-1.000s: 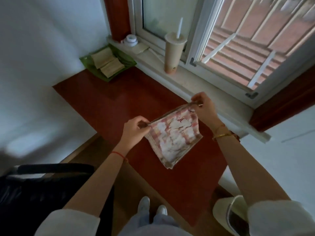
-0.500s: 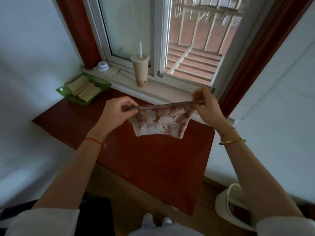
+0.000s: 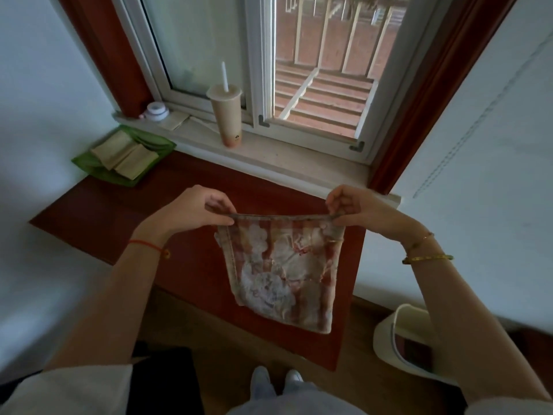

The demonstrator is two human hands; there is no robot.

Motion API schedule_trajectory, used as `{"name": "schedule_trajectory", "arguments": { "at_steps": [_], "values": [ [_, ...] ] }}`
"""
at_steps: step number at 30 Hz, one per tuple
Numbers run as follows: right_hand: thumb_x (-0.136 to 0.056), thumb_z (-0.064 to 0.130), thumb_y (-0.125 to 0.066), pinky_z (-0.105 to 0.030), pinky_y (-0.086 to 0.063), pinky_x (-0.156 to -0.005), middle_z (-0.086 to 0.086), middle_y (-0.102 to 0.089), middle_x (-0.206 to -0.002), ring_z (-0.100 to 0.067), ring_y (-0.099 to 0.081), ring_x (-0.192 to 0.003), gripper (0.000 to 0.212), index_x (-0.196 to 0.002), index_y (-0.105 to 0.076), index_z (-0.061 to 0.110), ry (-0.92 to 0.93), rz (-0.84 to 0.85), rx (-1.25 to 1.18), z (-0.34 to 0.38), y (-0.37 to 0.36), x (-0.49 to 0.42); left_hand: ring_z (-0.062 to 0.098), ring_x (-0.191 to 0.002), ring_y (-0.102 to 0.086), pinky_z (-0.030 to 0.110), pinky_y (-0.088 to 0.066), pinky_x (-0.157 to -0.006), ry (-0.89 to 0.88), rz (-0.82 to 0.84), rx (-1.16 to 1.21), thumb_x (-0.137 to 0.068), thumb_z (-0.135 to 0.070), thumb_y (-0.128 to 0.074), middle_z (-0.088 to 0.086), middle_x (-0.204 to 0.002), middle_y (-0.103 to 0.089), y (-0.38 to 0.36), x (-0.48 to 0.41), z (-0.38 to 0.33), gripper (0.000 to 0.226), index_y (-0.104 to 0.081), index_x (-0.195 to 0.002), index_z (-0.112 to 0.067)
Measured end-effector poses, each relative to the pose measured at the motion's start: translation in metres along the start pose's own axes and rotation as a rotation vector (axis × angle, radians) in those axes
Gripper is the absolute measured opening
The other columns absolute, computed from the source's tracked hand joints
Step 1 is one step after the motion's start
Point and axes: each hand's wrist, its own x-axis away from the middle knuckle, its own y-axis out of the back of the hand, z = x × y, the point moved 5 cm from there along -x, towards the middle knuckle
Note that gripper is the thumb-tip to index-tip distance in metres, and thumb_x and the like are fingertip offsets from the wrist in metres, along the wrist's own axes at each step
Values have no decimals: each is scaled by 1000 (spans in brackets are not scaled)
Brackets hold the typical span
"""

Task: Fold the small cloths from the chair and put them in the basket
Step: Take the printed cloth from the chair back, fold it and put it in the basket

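Over the dark red counter [image 3: 98,217], left hand [image 3: 191,209] and right hand [image 3: 359,209] fingers pinch the top corners of a pink-and-white patterned cloth [image 3: 284,274] hanging open, fold looks unfinished; beige folded cloths [image 3: 128,155] already in green basket [image 3: 82,163] far left.

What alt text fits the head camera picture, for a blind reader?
The left hand and right hand pinch the top corners of a red-and-white cloth, which hangs over a red-brown table below a window. A green basket of folded cloths sits far left; a cup with a straw stands on the windowsill.
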Motion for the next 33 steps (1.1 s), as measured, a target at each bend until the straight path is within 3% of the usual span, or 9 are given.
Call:
{"name": "schedule_trajectory", "arguments": {
  "at_steps": [5, 8, 10, 14, 18, 21, 26, 29, 33],
  "values": [
    [-77, -14, -64, -25, -50, -76, -1, -61, -85, -16, -60, -80, 36, -94, -56, 17, -133, -131, 180, -59, 1, -49, 1, -84, -67, 19, -49, -80, 82, -111, -95, -74, -20, -81, -8, -86, -75, -35, -43, 39, 13, -75, -81, -27],
    [-74, -12, -61, -32, -50, -75, 4, -61, -81, -14, -59, -76, 38, -87, -55, 23, -182, -213, 257, -89, -4, -72, 7, -91, -66, 19, -45, -82, 142, -171, -163, -77, -20, -76, -10, -89, -71, -65, -61, 66, 10, -74, -84, -26],
    [-73, -10, -60, -26, -47, -71, 6, -61, -79, -9, -57, -73, 34, -89, -56, 20, -215, -239, 283, -103, -10, -77, 10, -92, -64, 20, -44, -82, 150, -208, -190, -79, -19, -75, -10, -88, -66, -81, -62, 80, 9, -72, -84, -26],
    [-76, -7, -58, -19, -45, -68, 1, -62, -85, -11, -57, -75, 32, -93, -54, 20, -266, -127, 314, -129, -32, -58, 8, -88, -60, 24, -49, -82, 108, -215, -177, -79, -15, -76, -9, -89, -63, -112, -38, 99, 14, -69, -83, -27],
    [-77, -6, -56, -17, -45, -70, 5, -58, -91, -15, -57, -84, 34, -99, -52, 20, -307, 11, 370, -158, -61, -24, 7, -91, -57, 15, -43, -81, 87, -102, -198, -81, -15, -75, -15, -89, -61, -154, -2, 116, 18, -66, -84, -29],
    [-78, -6, -51, -11, -41, -67, 14, -54, -89, -14, -58, -87, 35, -102, -52, 19, -341, 74, 427, -176, -85, -4, 8, -88, -54, 24, -48, -82, 104, -104, -223, -79, -12, -75, -15, -88, -60, -178, 18, 126, 18, -67, -84, -27],
    [-77, -8, -52, -13, -46, -69, 7, -59, -95, -11, -59, -90, 41, -105, -54, 22, -365, 201, 485, -195, -111, 13, 13, -92, -56, 30, -50, -83, 164, -156, -231, -79, -4, -71, -9, -92, -65, -192, 30, 134, 21, -71, -86, -24],
    [-79, 1, -52, -21, -51, -76, 8, -62, -92, -7, -60, -84, 34, -102, -57, 25, -324, 200, 502, -191, -109, 8, 12, -93, -57, 25, -49, -82, 215, -225, -186, -83, -7, -68, -8, -95, -65, -190, 33, 135, 17, -71, -88, -23],
    [-90, 13, -49, -21, -53, -77, 13, -61, -89, 1, -57, -78, 20, -99, -65, 21, -227, 90, 550, -162, -99, -33, 14, -94, -64, 22, -50, -72, 452, -366, -55, -90, -23, -66, -1, -108, -64, -182, 36, 138, 19, -65, -107, -15]
  ]
}}
